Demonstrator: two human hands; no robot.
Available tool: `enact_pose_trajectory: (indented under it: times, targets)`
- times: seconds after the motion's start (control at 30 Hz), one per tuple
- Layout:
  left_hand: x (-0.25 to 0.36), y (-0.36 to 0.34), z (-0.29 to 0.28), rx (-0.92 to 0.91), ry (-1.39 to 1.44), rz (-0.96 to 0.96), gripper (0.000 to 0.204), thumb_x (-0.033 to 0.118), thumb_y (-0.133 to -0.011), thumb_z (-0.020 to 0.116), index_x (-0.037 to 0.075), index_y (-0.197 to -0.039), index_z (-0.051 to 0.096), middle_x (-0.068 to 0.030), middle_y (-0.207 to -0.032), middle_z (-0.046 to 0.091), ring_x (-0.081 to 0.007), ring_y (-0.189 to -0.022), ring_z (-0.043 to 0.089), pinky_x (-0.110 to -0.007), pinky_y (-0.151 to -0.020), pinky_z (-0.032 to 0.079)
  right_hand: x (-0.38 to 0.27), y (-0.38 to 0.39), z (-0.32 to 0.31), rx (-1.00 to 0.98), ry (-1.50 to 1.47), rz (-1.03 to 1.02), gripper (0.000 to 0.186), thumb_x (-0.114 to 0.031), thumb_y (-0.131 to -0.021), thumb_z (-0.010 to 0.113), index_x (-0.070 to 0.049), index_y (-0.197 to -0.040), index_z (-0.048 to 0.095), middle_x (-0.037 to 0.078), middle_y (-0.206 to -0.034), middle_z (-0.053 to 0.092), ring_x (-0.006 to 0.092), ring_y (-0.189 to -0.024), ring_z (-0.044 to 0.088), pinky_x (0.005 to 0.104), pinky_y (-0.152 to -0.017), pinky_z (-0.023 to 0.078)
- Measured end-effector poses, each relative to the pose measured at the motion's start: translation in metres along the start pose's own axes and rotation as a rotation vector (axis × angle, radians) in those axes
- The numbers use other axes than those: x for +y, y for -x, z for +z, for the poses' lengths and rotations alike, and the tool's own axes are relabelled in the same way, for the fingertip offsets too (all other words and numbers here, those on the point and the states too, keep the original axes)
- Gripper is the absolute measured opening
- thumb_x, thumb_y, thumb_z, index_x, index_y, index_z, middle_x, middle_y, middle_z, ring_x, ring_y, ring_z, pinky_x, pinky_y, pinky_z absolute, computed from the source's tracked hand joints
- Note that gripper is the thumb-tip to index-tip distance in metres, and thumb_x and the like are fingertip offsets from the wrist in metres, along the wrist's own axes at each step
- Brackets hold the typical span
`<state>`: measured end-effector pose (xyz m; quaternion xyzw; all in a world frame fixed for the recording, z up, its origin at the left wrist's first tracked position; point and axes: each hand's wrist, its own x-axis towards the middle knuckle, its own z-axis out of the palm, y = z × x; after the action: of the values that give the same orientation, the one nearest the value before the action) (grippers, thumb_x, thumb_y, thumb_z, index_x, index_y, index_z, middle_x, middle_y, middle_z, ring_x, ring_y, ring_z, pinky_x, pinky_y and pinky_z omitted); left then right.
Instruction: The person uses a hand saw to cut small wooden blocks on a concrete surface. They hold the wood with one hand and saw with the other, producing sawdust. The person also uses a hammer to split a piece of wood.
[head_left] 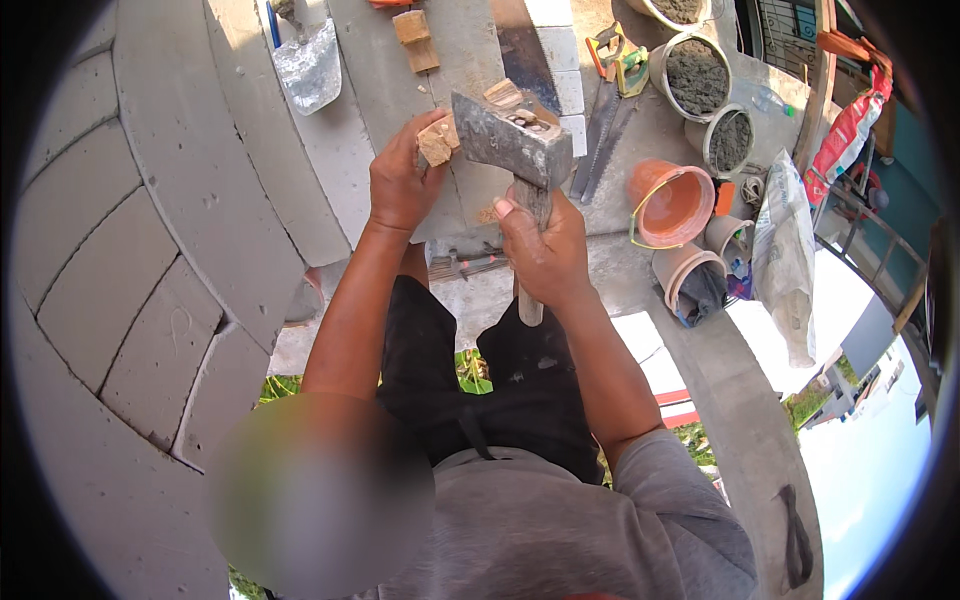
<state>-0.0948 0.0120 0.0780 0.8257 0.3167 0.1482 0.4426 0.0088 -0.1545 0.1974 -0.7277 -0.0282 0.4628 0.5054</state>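
My left hand (pixel 402 180) is closed around a small pale wood block (pixel 438 141), whose rough end sticks out past the fingers. A hatchet (pixel 515 140) with a worn grey head is in my right hand (pixel 548 245). The fingers wrap its short wooden handle (pixel 530 309) just below the head, thumb pointing up. The hatchet's edge points left, close to the wood block; whether they touch I cannot tell. Another bit of wood (pixel 503 94) shows just beyond the hatchet head. Farther out, wood pieces (pixel 417 42) lie on the grey slabs.
A mortar-smeared trowel (pixel 309 70) lies at the far left. Two handsaws (pixel 607 120) rest to the right. Beyond them stand mortar buckets (pixel 697 78), an orange bucket (pixel 671 204) and a white sack (pixel 786 260). A block wall (pixel 112 290) rises on my left.
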Motion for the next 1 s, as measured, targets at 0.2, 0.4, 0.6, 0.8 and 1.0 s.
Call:
enact_pose_trajectory:
  times: [0.2,0.4,0.6,0.8,1.0]
  targets:
    - [0.001,-0.001,0.001,-0.002,0.003,0.001,0.044,0.004,-0.086,0.083,0.009,-0.129,0.072,-0.0132,-0.118,0.078,-0.0307,-0.106,0.079,-0.035,-0.089,0.061,0.005,0.020,-0.010,-0.009,-0.403,-0.127,0.024,-0.018,-0.100,0.070,0.003,-0.112,0.067,0.001,-0.080,0.064,0.0092,-0.068,0.059,0.0309,-0.066,0.050]
    - [0.000,0.000,-0.002,0.005,-0.012,0.033,0.053,0.003,-0.083,0.081,0.013,-0.134,0.068,-0.0123,-0.118,0.078,-0.0321,-0.106,0.077,-0.037,-0.087,0.062,0.002,0.001,-0.012,-0.070,0.120,-0.101,0.028,-0.024,-0.097,0.072,0.000,-0.112,0.068,0.006,-0.081,0.067,0.0234,-0.075,0.067,0.0427,-0.073,0.055]
    - [0.007,0.000,-0.001,-0.038,0.008,-0.042,0.047,0.004,-0.087,0.082,0.008,-0.132,0.069,-0.0141,-0.116,0.078,-0.0288,-0.107,0.078,-0.035,-0.091,0.061,-0.008,-0.009,-0.013,-0.115,0.127,0.017,0.031,-0.027,-0.099,0.072,0.002,-0.109,0.066,0.006,-0.084,0.065,0.0138,-0.071,0.063,0.0322,-0.063,0.054]
    - [0.006,-0.005,-0.012,-0.106,0.468,-0.401,0.049,0.015,-0.099,0.079,-0.002,-0.138,0.056,-0.0173,-0.123,0.074,-0.0237,-0.117,0.073,-0.036,-0.099,0.059,0.018,0.004,-0.029,-0.075,-0.284,0.137,0.031,-0.024,-0.103,0.066,0.004,-0.118,0.066,0.008,-0.086,0.069,0.0177,-0.064,0.064,0.0333,-0.064,0.054]
    - [0.017,0.023,-0.044,-0.176,0.890,-0.560,0.060,0.023,-0.105,0.073,-0.001,-0.149,0.040,-0.0155,-0.132,0.067,-0.0197,-0.124,0.066,-0.036,-0.103,0.056,0.054,0.015,-0.044,0.144,0.240,-0.036,0.031,-0.021,-0.102,0.065,0.001,-0.124,0.066,0.014,-0.091,0.068,0.0262,-0.080,0.066,0.0387,-0.074,0.052]
